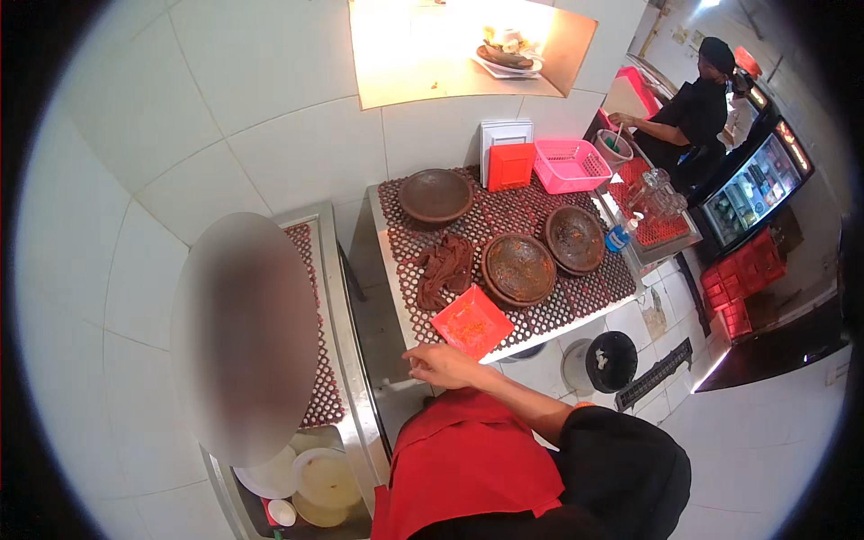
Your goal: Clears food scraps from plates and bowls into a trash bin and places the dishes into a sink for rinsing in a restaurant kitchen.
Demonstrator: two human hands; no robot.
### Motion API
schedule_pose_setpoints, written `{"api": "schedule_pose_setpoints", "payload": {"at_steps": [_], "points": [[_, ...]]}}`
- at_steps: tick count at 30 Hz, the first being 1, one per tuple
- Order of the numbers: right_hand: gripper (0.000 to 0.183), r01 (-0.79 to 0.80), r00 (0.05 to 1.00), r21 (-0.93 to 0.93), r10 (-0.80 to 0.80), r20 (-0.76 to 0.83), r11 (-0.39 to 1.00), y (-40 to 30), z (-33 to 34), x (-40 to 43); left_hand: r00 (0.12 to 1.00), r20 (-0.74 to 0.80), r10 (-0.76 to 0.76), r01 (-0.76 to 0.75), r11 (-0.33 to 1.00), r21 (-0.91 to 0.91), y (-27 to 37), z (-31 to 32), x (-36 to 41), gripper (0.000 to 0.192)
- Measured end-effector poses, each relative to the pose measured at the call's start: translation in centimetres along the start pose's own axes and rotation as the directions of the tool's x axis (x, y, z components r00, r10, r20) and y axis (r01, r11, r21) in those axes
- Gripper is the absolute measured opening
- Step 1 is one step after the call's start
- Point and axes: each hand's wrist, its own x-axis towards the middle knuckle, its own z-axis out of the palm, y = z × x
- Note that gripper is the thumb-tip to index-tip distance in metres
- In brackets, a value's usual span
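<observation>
My right hand (440, 366) is held palm down just in front of the table's near left corner, fingers partly spread and nothing visible in it. Its back overlaps the near corner of a square red plate (466, 325) with orange food scraps; contact cannot be made out. A crumpled brown cloth (445, 266) lies behind the plate. To its right are two brown clay bowls with food residue, one nearer (519, 268) and one farther (574, 237). Another dark clay bowl (436, 194) stands at the back. My left hand is out of view.
A metal sink (361, 449) at left holds dishes in cloudy water; a blurred patch hides its drainboard. Against the wall are a pink basket (572, 165) and upright red plate (510, 167). A blue pump bottle (619, 236), glass mugs (651, 192) and a co-worker (688, 115) are right.
</observation>
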Motion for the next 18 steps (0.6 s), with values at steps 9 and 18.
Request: {"api": "schedule_pose_setpoints", "payload": {"at_steps": [9, 18], "points": [[0.034, 0.034, 0.993, 0.058, -0.027, -0.113, 0.998, 3.1, -7.0, -1.3, 0.994, -0.111, 0.013, -0.02, 0.998, -0.063, 6.1, -4.0, 0.8, 0.054], [0.032, 0.043, 0.966, 0.065, -0.025, -0.257, 0.997, 7.9, -22.1, -0.6, 0.77, 0.519, 0.372, 0.291, 0.519, -0.804, 19.6, -5.0, -17.1, 0.039]]}}
